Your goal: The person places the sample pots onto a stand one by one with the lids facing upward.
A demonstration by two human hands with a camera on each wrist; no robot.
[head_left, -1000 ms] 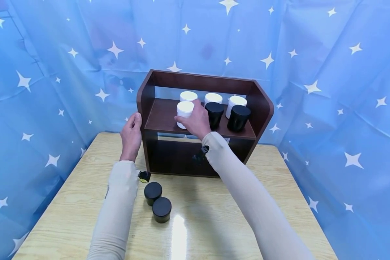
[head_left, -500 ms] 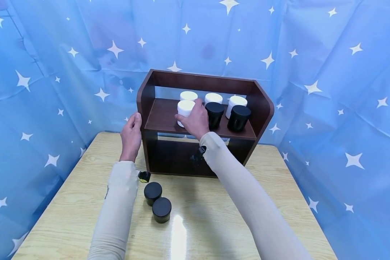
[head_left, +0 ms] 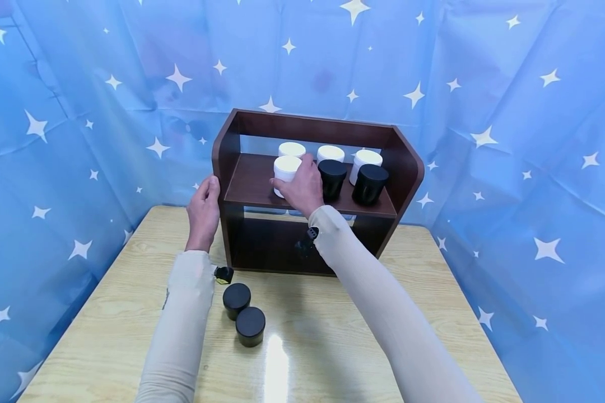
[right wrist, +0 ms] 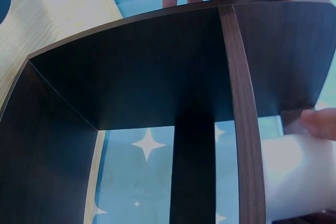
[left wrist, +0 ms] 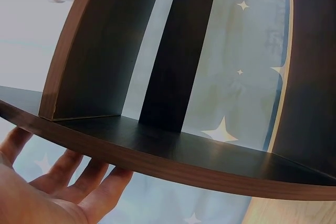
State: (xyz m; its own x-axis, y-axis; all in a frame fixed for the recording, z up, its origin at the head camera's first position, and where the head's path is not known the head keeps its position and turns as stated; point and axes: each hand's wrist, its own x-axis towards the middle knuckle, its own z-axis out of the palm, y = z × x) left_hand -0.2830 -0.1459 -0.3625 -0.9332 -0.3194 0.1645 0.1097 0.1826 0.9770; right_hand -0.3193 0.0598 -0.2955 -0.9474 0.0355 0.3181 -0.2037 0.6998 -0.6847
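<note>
My right hand [head_left: 306,187] grips a white jar [head_left: 284,169] with a flat lid, which stands upright at the front of the upper board of a dark brown shelf [head_left: 247,184]. In the right wrist view, my thumb [right wrist: 319,124] lies along the white jar [right wrist: 296,174]. My left hand [head_left: 203,215] rests on the outside of the shelf's left panel, its extended fingers [left wrist: 107,195] against the wood. Right of the held jar stand two black jars [head_left: 331,179] in the front row. Behind are three white jars [head_left: 330,152], partly hidden.
Two short black jars [head_left: 236,296] stand close together on the wooden table [head_left: 106,336], in front of the shelf's left end. The lower compartment [head_left: 277,246] of the shelf is open at the front. A blue curtain [head_left: 131,33] with white stars hangs behind and at both sides.
Almost nothing differs. The right wrist and forearm have shifted slightly left, while the hand stays on the white jar. The left hand has kept its place on the shelf panel.
</note>
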